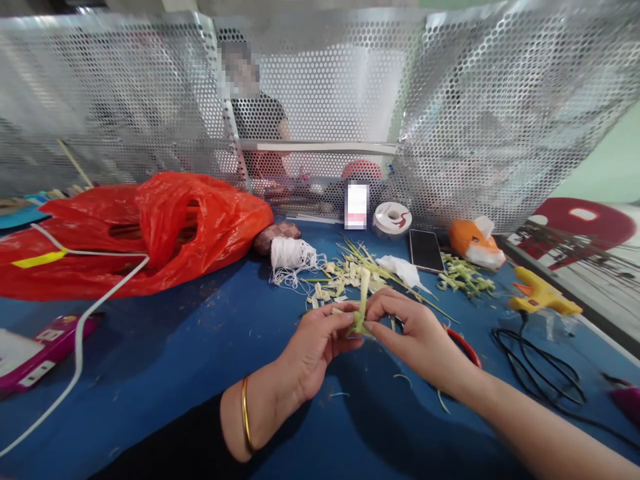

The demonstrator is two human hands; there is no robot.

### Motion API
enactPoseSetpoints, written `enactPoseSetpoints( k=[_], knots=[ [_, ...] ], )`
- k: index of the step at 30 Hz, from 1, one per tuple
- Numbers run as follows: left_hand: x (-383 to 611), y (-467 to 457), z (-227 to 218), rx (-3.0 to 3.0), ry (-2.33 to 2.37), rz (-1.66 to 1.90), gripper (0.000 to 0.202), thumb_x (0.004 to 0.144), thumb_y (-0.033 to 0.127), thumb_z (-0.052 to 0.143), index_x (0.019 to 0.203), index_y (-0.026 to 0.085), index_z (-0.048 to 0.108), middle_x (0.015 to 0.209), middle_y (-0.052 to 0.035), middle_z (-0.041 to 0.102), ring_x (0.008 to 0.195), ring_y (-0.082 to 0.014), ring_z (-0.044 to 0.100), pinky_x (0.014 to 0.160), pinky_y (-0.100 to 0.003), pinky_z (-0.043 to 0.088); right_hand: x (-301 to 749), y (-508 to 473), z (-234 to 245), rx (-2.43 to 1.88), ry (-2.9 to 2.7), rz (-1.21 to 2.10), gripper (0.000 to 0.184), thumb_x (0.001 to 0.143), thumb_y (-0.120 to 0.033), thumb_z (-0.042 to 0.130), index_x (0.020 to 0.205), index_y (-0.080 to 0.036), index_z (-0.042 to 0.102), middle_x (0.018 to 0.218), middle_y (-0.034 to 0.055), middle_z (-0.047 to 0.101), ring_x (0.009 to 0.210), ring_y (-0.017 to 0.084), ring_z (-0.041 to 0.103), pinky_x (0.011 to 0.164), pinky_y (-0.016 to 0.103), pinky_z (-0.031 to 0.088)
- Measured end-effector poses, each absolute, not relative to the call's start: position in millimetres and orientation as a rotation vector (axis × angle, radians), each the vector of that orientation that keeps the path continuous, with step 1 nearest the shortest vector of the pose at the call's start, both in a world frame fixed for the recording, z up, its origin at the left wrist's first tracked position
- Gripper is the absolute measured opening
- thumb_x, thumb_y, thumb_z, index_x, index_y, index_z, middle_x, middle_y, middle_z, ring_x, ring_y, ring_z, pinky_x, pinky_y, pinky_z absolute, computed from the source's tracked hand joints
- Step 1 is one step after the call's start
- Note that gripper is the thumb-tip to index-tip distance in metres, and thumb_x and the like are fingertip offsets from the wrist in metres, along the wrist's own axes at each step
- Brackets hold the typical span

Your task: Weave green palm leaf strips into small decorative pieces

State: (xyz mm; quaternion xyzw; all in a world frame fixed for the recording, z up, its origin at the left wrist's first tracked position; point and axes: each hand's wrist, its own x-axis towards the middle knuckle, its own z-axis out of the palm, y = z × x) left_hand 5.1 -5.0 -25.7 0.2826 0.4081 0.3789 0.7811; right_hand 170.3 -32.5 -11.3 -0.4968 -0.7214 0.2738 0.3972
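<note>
Above the blue table, my left hand (313, 343) pinches a small piece of folded pale green leaf strip (364, 293) between thumb and fingers. From the other side, the thumb and fingertips of my right hand (413, 327) are closed on the same strip. One end of it stands upright; the folded lower part is partly covered by my fingers. Just beyond the hands lies a loose pile of cut leaf pieces (345, 277) and thin green stalks. A red curved loop (465, 348) shows partly from behind my right wrist.
A red plastic bag (210, 207) sprawls at the left, with a white cord crossing it. Around the back are a string spool (293, 255), ribbon roll (393, 219), dark phone (426, 250) and yellow glue gun (543, 293). A person stands behind the perforated metal screen (330, 100).
</note>
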Motion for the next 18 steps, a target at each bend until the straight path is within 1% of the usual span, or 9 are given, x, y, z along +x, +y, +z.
enactPoseSetpoints(
  k=[3,5,8,12,18],
  knots=[
    [6,-5,-28,0.610,0.901,0.830,0.020,0.075,0.012,0.070,0.095,0.012,0.069,0.077,-0.0058,0.070,0.067,-0.0131,0.065,0.065,-0.025,0.057,168,-33,-15,-1.273,-1.804,0.668,0.017,0.082,-0.013,0.055,0.067,-0.021,0.053,0.078,0.0010,0.058,0.078,0.017,0.057,0.075,0.032,0.045],
    [6,-5,-29,0.601,0.919,0.839,0.021,0.075,0.012,0.070,0.096,0.012,0.068,0.078,-0.0057,0.070,0.066,-0.0131,0.065,0.062,-0.024,0.056,167,-32,-19,-1.278,-1.783,0.652,0.018,0.082,-0.013,0.056,0.067,-0.021,0.053,0.079,0.0015,0.057,0.079,0.017,0.057,0.075,0.032,0.045],
    [7,-6,-29,0.556,0.935,0.849,0.020,0.075,0.009,0.070,0.095,0.012,0.067,0.075,-0.0045,0.069,0.062,-0.0123,0.065,0.058,-0.022,0.056,165,-32,-25,-1.283,-1.741,0.632,0.017,0.083,-0.014,0.056,0.067,-0.021,0.053,0.081,0.0018,0.058,0.080,0.017,0.057,0.075,0.032,0.045],
    [8,-7,-28,0.519,0.908,0.865,0.019,0.077,0.009,0.069,0.096,0.012,0.065,0.073,-0.0024,0.068,0.060,-0.0106,0.064,0.056,-0.021,0.055,162,-33,-28,-1.264,-1.684,0.587,0.017,0.083,-0.015,0.056,0.068,-0.022,0.052,0.080,0.0017,0.058,0.079,0.017,0.057,0.074,0.031,0.045],
    [7,-6,-30,0.602,0.900,0.908,0.015,0.076,0.013,0.074,0.085,0.014,0.062,0.069,-0.0006,0.066,0.063,-0.0117,0.065,0.053,-0.019,0.054,159,-34,-25,-1.250,-1.651,0.585,0.016,0.084,-0.017,0.056,0.069,-0.021,0.053,0.079,0.0018,0.057,0.077,0.017,0.057,0.072,0.030,0.045]
  ],
)
